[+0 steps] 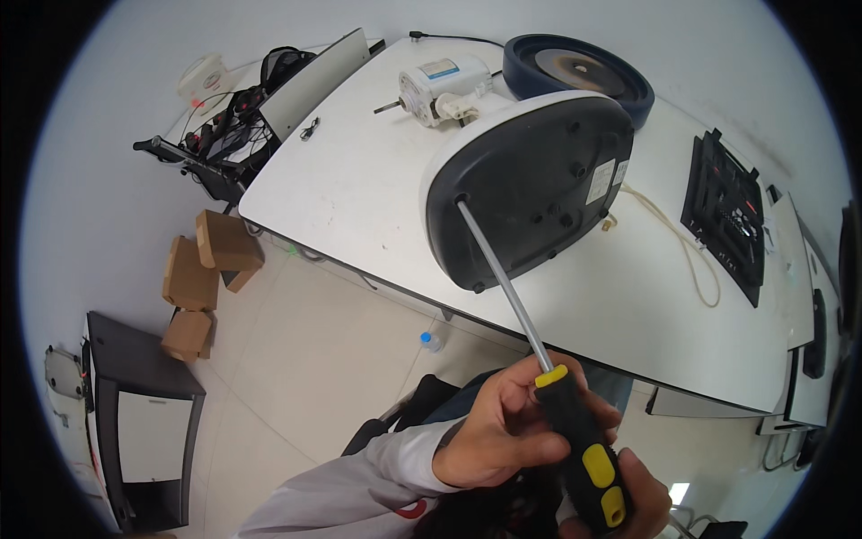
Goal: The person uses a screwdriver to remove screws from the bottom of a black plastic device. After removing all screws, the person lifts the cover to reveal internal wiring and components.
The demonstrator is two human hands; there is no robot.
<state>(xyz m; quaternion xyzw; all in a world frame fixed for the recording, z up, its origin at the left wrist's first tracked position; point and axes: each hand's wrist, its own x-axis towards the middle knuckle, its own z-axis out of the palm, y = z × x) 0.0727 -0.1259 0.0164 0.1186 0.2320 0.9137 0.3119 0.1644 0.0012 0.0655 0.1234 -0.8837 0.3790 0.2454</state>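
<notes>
A long screwdriver (510, 292) with a steel shaft and a black-and-yellow handle runs up from my hands. Its tip sits in a recess near the left end of the dark underside of a white appliance base (530, 193), which stands tipped up on the table with that underside facing me. My left hand (503, 427) is closed around the front of the handle, where the shaft begins. Around the handle's rear end my right hand (642, 494) is wrapped, partly cut off by the lower edge. A pale cord (691, 242) lies to the right of the base.
Behind the base are a white motor (444, 85) with a protruding shaft and a dark blue round part (620, 76). A black tool case (727, 216) lies open at the right of the white table (341, 207). Cardboard boxes (193, 274) and a bottle (432, 341) stand on the floor.
</notes>
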